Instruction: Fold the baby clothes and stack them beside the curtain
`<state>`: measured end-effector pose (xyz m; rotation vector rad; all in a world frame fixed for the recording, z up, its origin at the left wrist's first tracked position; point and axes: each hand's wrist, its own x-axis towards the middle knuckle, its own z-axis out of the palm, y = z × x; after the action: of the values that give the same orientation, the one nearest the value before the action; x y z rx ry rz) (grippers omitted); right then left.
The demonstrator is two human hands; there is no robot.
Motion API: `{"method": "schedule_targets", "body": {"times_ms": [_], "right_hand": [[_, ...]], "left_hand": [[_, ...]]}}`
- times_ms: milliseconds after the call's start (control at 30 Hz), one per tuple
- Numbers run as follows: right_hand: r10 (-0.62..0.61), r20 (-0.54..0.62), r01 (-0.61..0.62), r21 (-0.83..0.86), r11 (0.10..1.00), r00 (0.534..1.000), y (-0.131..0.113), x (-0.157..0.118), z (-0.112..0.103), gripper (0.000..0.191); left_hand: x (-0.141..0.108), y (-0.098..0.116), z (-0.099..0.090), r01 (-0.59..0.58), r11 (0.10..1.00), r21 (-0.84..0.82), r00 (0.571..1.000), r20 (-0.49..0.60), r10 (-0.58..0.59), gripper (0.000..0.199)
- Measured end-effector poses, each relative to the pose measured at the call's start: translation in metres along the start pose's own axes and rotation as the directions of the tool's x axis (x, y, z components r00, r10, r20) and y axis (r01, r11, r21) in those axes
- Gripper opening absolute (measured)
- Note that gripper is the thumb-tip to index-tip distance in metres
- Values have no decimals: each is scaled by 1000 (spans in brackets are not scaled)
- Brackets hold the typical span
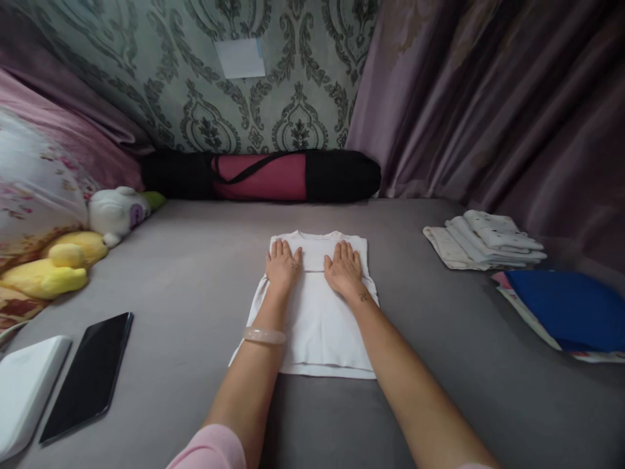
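A small white shirt [319, 319] lies spread on the grey bed sheet, its neckline at the far end and its hem toward me. The sleeves appear folded inward across the upper part. My left hand [284, 266] rests flat on the shirt's upper left, fingers stretched out and pointing away from me. On the upper right, my right hand [344, 267] lies flat too, with its fingers extended and the thumb apart. Neither hand grips the cloth. A pale bangle [264, 335] circles my left wrist. My forearms cover parts of the shirt's sides.
Folded white cloths [488, 241] are stacked at the right, beside a blue folded item [571, 309]. A black and pink long bag [263, 176] lies along the wall. Plush toys [117, 212], a black tablet or phone [88, 378] and a white box-like device [29, 391] sit at left.
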<state>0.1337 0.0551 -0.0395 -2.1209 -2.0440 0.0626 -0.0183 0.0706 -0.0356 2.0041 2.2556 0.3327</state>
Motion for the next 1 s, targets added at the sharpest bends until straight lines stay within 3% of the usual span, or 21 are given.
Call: {"method": "schedule_targets", "body": {"times_ms": [300, 400, 500, 600, 733, 833, 1000], "right_hand": [[127, -92, -124, 33, 992, 988, 16, 0, 4, 58], [131, -73, -126, 64, 990, 989, 18, 0, 3, 57], [114, 17, -115, 106, 988, 993, 22, 1, -5, 59], [9, 139, -29, 146, 989, 990, 33, -1, -15, 62], [-242, 156, 226, 111, 968, 958, 49, -19, -25, 64], [-356, 146, 349, 76, 934, 923, 55, -42, -29, 64], [-509, 200, 497, 112, 861, 837, 55, -87, -36, 64]], "left_hand": [[4, -10, 5, 74, 996, -44, 996, -43, -76, 79], [4, -12, 7, 66, 995, -76, 995, -68, -71, 74], [7, -16, 5, 39, 989, -139, 996, -70, -50, 64], [13, -24, -1, 4, 972, -233, 999, -44, -15, 55], [10, -40, -13, -112, 971, -211, 993, 14, 117, 57], [-13, -54, -22, -320, 945, -70, 945, 49, 324, 66], [-80, -73, -34, -648, 761, -16, 746, 189, 639, 73]]}}
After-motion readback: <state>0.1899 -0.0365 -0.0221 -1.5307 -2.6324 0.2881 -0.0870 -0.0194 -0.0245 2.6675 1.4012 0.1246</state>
